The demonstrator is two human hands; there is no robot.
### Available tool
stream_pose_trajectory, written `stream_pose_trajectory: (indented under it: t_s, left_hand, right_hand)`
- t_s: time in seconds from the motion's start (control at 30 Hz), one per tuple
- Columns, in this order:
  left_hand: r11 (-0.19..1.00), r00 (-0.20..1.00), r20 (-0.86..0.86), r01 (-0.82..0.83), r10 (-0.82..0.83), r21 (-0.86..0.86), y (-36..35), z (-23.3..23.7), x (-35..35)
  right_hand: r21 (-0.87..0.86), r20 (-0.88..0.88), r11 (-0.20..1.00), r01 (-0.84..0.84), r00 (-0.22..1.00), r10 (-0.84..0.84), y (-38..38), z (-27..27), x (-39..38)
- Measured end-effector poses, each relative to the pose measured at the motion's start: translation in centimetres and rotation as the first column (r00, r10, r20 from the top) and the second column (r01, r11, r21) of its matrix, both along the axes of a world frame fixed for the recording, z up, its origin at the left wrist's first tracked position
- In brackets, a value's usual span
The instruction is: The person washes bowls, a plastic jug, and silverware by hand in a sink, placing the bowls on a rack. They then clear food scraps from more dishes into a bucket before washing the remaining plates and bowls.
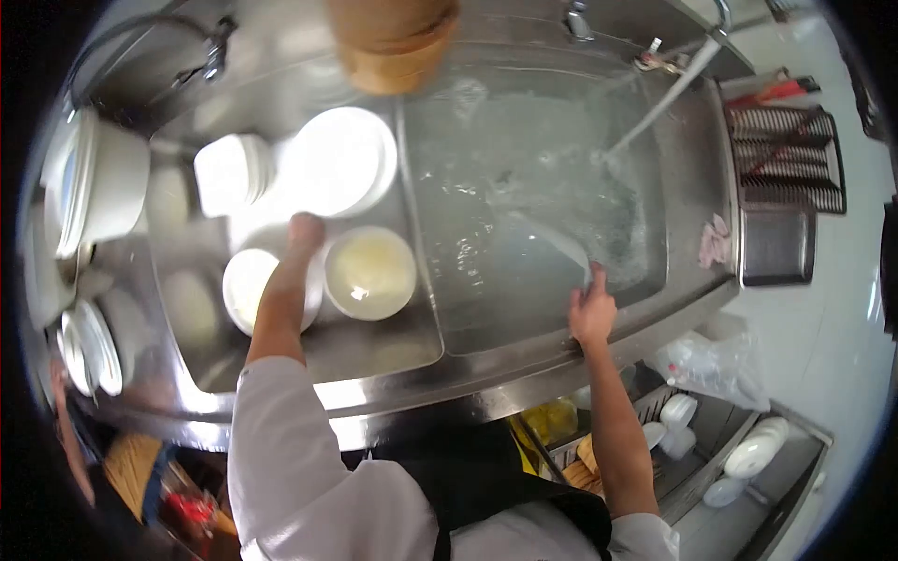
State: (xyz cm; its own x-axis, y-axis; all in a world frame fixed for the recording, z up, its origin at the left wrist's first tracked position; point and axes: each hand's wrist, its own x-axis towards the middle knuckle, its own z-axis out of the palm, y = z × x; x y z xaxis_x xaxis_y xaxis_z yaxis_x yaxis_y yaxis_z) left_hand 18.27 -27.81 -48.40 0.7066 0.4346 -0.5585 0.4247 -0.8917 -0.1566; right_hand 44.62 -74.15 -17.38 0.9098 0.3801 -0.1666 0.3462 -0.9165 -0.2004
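Observation:
I stand at a steel double sink [426,280]. My left hand [304,230] reaches into the left basin, between a stack of round white plates [341,159] and two white bowls [369,271] [245,285]. It touches the dishes, and its fingers are hidden. My right hand [592,309] is at the front rim of the right basin, which is full of water. Its fingers grip the edge of a white plate [554,243] that is partly under the water. A stream from the tap [655,103] pours into this basin.
Square white dishes [229,173] lie in the left basin. Stacked bowls [103,178] and plates [89,346] stand on the left counter. A bamboo steamer [393,42] sits at the back. A pink cloth [716,238], a dark rack [786,159] and a lower shelf with dishes [748,458] are on the right.

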Motion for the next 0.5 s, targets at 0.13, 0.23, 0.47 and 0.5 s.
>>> stream_pose_trajectory:
  t_s: [0.13,0.23,0.47,0.5]
  left_hand:
    - [0.917,0.887,0.239,-0.367,0.395,-0.157,-1.0,-3.4,0.9]
    - [0.886,0.843,0.291,-0.388,0.453,-0.254,-1.2,-0.4,1.0]
    - [0.883,0.862,0.202,-0.434,0.464,-0.179,-0.7,-1.9,-0.7]
    - [0.875,0.84,0.244,-0.462,0.484,-0.147,-1.0,-2.5,-0.8]
  right_hand:
    - [-0.005,0.009,1.0,-0.002,1.0,0.002,0.2,0.4,0.2]
    - [-0.01,-0.008,1.0,-0.013,1.0,0.012,0.4,0.5,0.0]
    - [-0.023,-0.003,0.999,-0.025,1.0,0.025,0.2,0.5,-0.1]
    - [-0.033,-0.011,0.999,-0.021,1.0,0.021,0.4,0.6,-0.1]
